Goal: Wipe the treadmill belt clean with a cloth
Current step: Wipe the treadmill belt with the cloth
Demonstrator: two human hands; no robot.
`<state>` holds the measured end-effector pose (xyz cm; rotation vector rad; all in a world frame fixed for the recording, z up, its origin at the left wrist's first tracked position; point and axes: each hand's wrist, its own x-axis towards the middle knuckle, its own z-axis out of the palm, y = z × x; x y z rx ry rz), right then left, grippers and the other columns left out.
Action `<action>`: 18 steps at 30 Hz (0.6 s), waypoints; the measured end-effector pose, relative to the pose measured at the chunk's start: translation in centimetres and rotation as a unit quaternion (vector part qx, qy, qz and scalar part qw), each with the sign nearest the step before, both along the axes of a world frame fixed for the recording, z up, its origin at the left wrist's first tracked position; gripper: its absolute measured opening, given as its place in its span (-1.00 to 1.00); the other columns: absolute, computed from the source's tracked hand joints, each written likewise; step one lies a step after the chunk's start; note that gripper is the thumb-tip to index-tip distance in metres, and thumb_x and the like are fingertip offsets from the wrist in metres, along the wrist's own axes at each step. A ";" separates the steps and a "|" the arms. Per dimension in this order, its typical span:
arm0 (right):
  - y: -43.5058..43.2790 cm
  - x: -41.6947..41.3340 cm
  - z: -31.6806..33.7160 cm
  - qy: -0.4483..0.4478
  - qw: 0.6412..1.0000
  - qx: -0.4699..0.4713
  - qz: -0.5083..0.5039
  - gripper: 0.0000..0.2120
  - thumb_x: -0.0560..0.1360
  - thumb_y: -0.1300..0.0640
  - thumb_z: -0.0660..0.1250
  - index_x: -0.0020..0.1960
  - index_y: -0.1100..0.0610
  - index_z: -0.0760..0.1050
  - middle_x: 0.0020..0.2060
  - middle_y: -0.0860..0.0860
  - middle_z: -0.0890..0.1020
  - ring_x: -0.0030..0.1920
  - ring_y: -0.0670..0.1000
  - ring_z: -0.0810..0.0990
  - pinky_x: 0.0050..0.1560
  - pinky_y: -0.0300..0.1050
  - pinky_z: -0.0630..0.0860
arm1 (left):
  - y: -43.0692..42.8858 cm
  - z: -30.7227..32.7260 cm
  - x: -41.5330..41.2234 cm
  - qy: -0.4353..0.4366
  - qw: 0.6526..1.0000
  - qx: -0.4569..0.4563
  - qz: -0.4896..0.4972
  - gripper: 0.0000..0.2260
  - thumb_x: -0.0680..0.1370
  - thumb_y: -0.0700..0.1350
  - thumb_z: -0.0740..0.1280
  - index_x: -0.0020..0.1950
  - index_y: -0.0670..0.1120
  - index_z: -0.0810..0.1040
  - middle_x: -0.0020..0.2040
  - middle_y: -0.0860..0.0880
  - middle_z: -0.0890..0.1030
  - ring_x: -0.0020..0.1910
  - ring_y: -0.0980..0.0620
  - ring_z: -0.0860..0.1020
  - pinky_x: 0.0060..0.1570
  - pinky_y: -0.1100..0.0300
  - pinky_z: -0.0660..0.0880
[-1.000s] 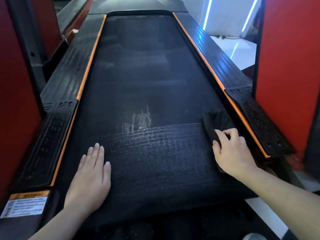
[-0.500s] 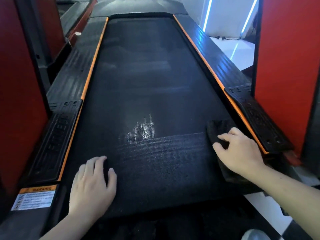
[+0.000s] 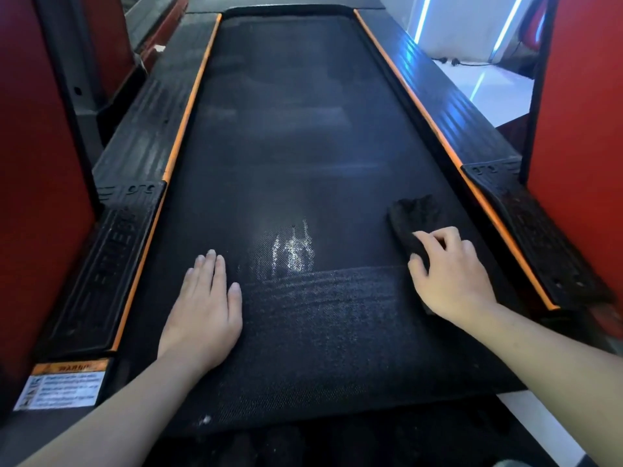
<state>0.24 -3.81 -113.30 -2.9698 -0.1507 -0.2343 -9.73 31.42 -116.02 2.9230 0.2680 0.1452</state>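
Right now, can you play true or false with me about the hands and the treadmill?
1. The right hand grips a cloth on the belt. True.
2. The left hand grips a cloth too. False: it lies flat on the belt and holds nothing.
3. A pale shiny patch shows in the middle of the belt. True.
4. The stripes along the belt's edges are green. False: they are orange.
5. The warning sticker is beside the right arm. False: it is at the near left corner, by the left arm.
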 end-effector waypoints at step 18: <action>-1.1 -4.5 -0.3 -0.018 1.000 -0.014 0.012 -0.53 0.56 -0.06 0.20 0.42 0.06 0.44 0.09 0.01 0.45 -0.17 0.04 0.36 -0.16 -0.05 0.51 | -0.8 -0.8 -3.4 -0.004 1.000 0.008 -0.007 -0.34 0.59 0.12 -0.21 0.58 -0.26 0.04 0.62 -0.12 0.02 0.60 0.01 -0.07 0.56 0.08 -0.10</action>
